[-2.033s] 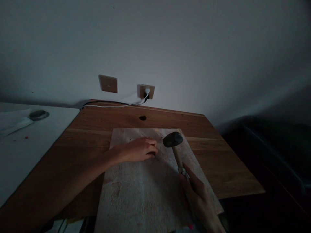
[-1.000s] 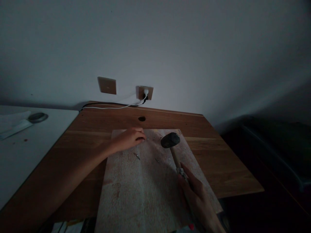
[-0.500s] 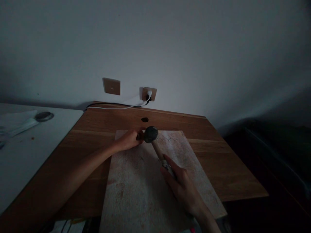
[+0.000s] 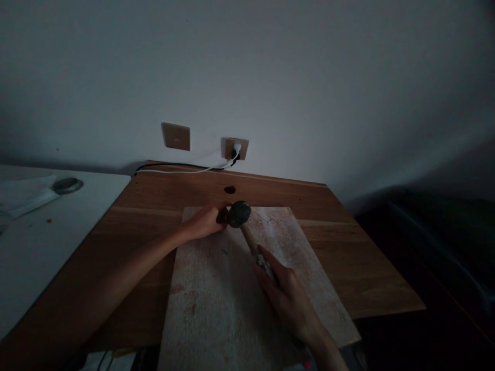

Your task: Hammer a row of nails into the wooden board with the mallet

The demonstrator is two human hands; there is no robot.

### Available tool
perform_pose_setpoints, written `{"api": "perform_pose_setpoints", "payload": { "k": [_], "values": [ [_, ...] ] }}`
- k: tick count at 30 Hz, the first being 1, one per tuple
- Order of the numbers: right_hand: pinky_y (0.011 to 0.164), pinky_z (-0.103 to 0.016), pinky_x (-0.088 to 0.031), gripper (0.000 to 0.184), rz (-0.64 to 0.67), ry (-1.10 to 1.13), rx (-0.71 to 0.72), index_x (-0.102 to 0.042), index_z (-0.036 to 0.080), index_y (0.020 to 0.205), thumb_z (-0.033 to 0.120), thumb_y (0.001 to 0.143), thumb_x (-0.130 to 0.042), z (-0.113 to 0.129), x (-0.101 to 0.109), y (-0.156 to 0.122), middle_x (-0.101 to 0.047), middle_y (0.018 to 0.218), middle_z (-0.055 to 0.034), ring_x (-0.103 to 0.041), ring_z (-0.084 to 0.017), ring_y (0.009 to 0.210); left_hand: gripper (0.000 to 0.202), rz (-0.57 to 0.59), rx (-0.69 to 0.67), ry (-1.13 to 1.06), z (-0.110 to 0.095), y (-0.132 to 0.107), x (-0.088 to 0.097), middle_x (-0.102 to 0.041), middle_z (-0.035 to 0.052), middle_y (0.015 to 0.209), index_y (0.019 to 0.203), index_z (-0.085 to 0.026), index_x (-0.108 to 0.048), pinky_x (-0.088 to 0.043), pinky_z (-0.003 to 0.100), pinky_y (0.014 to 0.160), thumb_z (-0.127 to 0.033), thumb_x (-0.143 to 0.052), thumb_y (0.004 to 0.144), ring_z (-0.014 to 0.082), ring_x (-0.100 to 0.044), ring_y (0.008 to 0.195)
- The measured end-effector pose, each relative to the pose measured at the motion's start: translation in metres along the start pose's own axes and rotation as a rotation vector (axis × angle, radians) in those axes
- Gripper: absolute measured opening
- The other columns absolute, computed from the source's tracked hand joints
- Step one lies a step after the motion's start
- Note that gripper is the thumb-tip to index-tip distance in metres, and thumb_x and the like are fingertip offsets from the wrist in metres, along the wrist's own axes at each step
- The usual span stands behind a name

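My right hand (image 4: 292, 293) is wrapped round the grip of a hammer (image 4: 250, 239), which has a light wooden shaft and a dark, rounded head. The hammer head is over the far part of a pale, worn wooden board (image 4: 209, 288). Close to the left of the head, my left hand (image 4: 207, 221) has its fingers drawn together at the board's far edge. Whatever those fingers hold, if anything, is hidden by the head and the shadow. Several small nails (image 4: 269, 221) stand in the board just right of the hammer head.
The board lies on a brown wooden desk (image 4: 340, 268) against a wall. Behind it are a cable hole (image 4: 230, 190), a wall socket (image 4: 236, 148) with plugs, and cables (image 4: 174, 170). A white table (image 4: 34, 257) at left bears a roll of tape (image 4: 67, 185) and a white packet (image 4: 29, 198).
The view has shifted very slightly. Both hands and the hammer stay in nearly the same place over the board.
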State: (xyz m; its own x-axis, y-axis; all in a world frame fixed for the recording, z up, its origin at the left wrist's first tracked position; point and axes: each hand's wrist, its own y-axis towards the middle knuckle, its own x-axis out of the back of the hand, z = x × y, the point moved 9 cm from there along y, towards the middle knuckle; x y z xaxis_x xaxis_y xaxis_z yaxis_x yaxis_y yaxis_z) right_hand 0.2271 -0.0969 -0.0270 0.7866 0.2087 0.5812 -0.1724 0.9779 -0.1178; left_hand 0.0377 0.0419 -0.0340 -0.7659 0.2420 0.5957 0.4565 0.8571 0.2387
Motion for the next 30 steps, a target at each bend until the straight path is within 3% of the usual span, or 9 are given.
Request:
{"api": "perform_pose_setpoints", "payload": {
  "k": [4,8,12,15,17,19,22,26,30],
  "values": [
    [0.088,-0.04,-0.059,0.061,-0.012,-0.006,0.006,-0.06,0.015,0.15,0.052,0.101,-0.052,-0.003,0.004,-0.001,-0.08,0.113,-0.0116,-0.075,-0.029,0.101,0.056,-0.012,-0.038,-0.001,0.005,0.001,-0.003,-0.076,0.0028,0.097,0.13,-0.021,-0.063,-0.053,0.029,0.079,-0.009,-0.062,0.075,0.0193,-0.072,0.087],
    [0.09,-0.041,-0.061,0.062,-0.077,0.018,-0.001,-0.063,0.016,0.147,0.054,0.098,-0.056,-0.015,0.021,-0.012,-0.08,0.117,-0.0124,-0.076,-0.031,0.105,0.052,0.008,-0.049,0.05,0.003,0.001,-0.005,-0.073,0.0021,0.095,0.132,-0.02,-0.058,-0.052,0.029,0.075,-0.017,-0.067,0.081,0.0167,-0.069,0.08],
    [0.071,-0.035,-0.065,0.066,-0.157,0.006,-0.121,-0.064,0.017,0.147,0.058,0.096,-0.06,-0.049,0.045,-0.035,-0.083,0.103,-0.0107,-0.08,-0.029,0.085,0.035,-0.058,-0.167,0.299,-0.037,-0.007,-0.002,-0.068,0.0084,0.108,0.115,-0.018,-0.061,-0.054,0.035,0.082,-0.034,-0.074,0.087,0.0215,-0.067,0.093],
    [0.066,-0.035,-0.066,0.06,-0.233,0.008,-0.162,-0.07,0.023,0.14,0.057,0.09,-0.069,-0.071,0.06,-0.048,-0.085,0.097,-0.0074,-0.081,-0.03,0.082,0.013,0.05,-0.432,0.48,-0.089,-0.025,-0.034,-0.069,0.0072,0.101,0.105,-0.02,-0.065,-0.053,0.037,0.088,-0.025,-0.067,0.093,0.023,-0.066,0.096],
    [0.082,-0.039,-0.067,0.055,-0.257,0.008,-0.135,-0.075,0.024,0.134,0.054,0.088,-0.072,-0.077,0.064,-0.05,-0.083,0.111,-0.0082,-0.079,-0.034,0.103,0.011,0.151,-0.591,0.603,-0.116,-0.041,-0.067,-0.071,0.006,0.091,0.099,-0.022,-0.067,-0.051,0.039,0.09,-0.014,-0.063,0.093,0.024,-0.066,0.094],
    [0.099,-0.044,-0.061,0.055,-0.235,0.003,-0.123,-0.074,0.022,0.135,0.053,0.09,-0.069,-0.08,0.063,-0.049,-0.077,0.129,-0.009,-0.07,-0.035,0.124,0.018,0.155,-0.646,0.689,-0.132,-0.051,-0.089,-0.072,0.0063,0.084,0.094,-0.024,-0.069,-0.051,0.04,0.088,-0.008,-0.06,0.093,0.0246,-0.067,0.088],
    [0.112,-0.044,-0.053,0.062,-0.153,0.009,-0.144,-0.065,0.018,0.146,0.055,0.097,-0.06,-0.084,0.055,-0.046,-0.066,0.145,-0.0104,-0.059,-0.033,0.138,0.023,0.119,-0.677,0.76,-0.144,-0.056,-0.1,-0.073,0.0072,0.079,0.092,-0.023,-0.07,-0.051,0.04,0.083,-0.006,-0.056,0.094,0.0243,-0.066,0.08],
    [0.116,-0.044,-0.048,0.068,-0.131,-0.004,-0.175,-0.058,0.014,0.152,0.057,0.098,-0.056,-0.091,0.053,-0.047,-0.058,0.153,-0.0126,-0.053,-0.032,0.144,0.016,0.126,-0.639,0.715,-0.124,-0.048,-0.07,-0.073,0.0051,0.084,0.094,-0.021,-0.07,-0.052,0.039,0.084,-0.009,-0.059,0.096,0.0235,-0.068,0.086],
    [0.115,-0.046,-0.049,0.062,-0.215,-0.01,-0.156,-0.066,0.022,0.144,0.057,0.093,-0.066,-0.086,0.058,-0.05,-0.064,0.148,-0.009,-0.055,-0.034,0.142,0.012,-0.146,-0.219,0.403,-0.048,-0.031,0.006,-0.077,0.0031,0.098,0.1,-0.021,-0.072,-0.053,0.035,0.087,-0.015,-0.061,0.097,0.0202,-0.071,0.092]
  ]
}}
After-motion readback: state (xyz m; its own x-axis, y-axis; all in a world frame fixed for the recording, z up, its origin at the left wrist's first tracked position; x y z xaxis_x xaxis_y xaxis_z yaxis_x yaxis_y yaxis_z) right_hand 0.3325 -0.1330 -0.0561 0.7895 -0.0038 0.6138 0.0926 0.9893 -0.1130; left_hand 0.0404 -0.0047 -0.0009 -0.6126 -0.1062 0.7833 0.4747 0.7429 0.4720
